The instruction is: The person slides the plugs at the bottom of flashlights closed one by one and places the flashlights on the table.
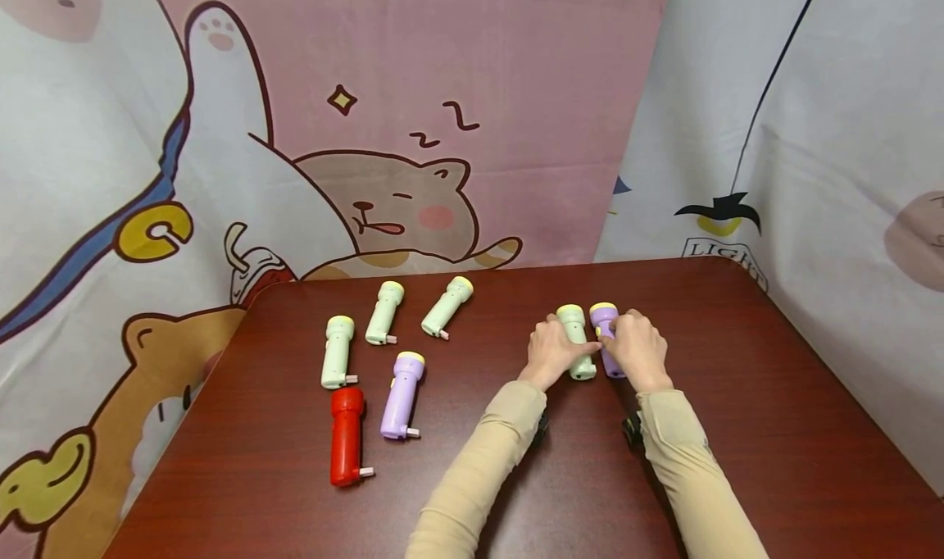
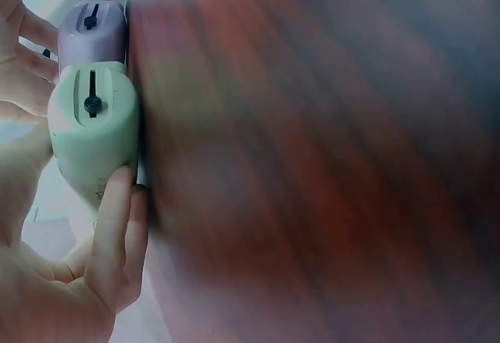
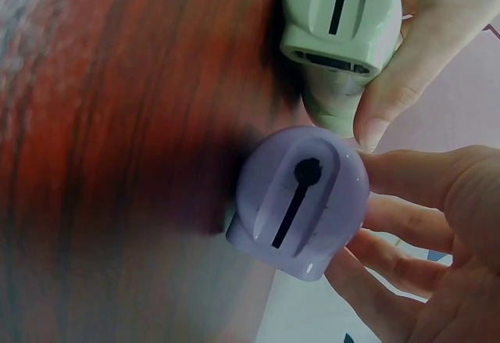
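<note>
On the right half of the table, a pale green flashlight (image 1: 572, 323) and a purple flashlight (image 1: 603, 318) lie side by side, yellow-rimmed heads facing away from me. My left hand (image 1: 547, 354) grips the green one, thumb on its right side and fingers on its left. The purple one is held by my right hand (image 1: 640, 351), with the fingers along its right side. Seen from the left wrist, the green flashlight (image 2: 98, 128) shows its slotted end near the purple flashlight (image 2: 87, 42). In the right wrist view, the purple flashlight's (image 3: 273, 179) end faces the camera.
Left on the brown table (image 1: 472, 493) lie three green flashlights (image 1: 338, 354) (image 1: 384, 315) (image 1: 447, 306), a purple flashlight (image 1: 401, 395) and a red flashlight (image 1: 346, 438). Small pale tabs stick out near their lower ends. A cartoon-printed cloth (image 1: 560, 92) hangs behind the table.
</note>
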### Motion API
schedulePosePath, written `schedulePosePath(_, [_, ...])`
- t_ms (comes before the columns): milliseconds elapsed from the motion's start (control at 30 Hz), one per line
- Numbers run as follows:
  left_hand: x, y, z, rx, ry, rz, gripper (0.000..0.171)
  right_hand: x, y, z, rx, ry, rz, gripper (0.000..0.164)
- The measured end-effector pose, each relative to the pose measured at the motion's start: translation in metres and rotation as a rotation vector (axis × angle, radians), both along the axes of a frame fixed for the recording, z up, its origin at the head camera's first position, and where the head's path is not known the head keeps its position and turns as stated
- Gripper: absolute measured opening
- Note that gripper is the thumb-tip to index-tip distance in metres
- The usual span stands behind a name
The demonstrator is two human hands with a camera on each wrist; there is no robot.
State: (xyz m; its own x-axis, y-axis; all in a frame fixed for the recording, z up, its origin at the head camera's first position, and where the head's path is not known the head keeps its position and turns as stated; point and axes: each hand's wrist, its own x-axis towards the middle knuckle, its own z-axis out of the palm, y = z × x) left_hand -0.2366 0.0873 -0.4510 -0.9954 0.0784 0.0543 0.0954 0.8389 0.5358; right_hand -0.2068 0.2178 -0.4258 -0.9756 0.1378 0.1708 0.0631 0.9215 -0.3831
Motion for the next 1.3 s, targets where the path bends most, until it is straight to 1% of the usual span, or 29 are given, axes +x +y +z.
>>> schedulePosePath(267, [0.001, 0.000, 0.002, 0.016, -0.056, -0.002, 0.078, 0.000, 0.001, 0.000, -0.008, 0.000, 0.002, 0.026])
schedulePosePath(433, [0.001, -0.002, 0.003, 0.040, -0.074, 0.003, 0.077, -0.001, 0.001, -0.001, -0.015, -0.006, -0.001, 0.024])
schedulePosePath(567, [0.001, -0.004, 0.005, 0.054, -0.084, -0.006, 0.074, -0.002, 0.001, -0.001, -0.014, -0.021, -0.008, 0.026])
schedulePosePath(700, [0.000, -0.007, 0.008, 0.076, -0.088, -0.021, 0.065, -0.002, 0.001, 0.000, -0.007, -0.031, -0.011, 0.027])
schedulePosePath(800, [0.000, -0.009, 0.010, 0.088, -0.075, -0.032, 0.057, -0.001, 0.001, 0.000, -0.008, -0.029, -0.011, 0.026])
schedulePosePath(1100, [-0.002, -0.021, 0.013, 0.117, 0.010, -0.055, 0.040, 0.001, 0.000, 0.002, -0.009, -0.033, -0.007, 0.027])
schedulePosePath(1300, [-0.005, -0.029, 0.014, 0.122, 0.053, -0.070, 0.034, 0.000, 0.000, 0.002, -0.017, -0.043, -0.013, 0.027])
